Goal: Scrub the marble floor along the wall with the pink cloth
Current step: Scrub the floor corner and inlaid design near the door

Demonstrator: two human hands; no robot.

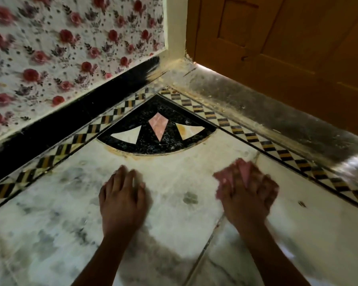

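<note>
Floor point(174, 213) was pale marble with grey smudges across it, so scrubbing looked far from done; yellowish grime ringed the corner inlay point(159, 131). Right hand point(250, 195) pressed the pink cloth point(232, 174) down near the checkered border point(277, 149), fingers clamped over it. Left hand point(122, 195) lay flat, empty, fingers together.

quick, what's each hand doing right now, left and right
Left hand: open, palm down on the marble floor, holding nothing.
Right hand: closed on the pink cloth, pressing it to the floor.
</note>
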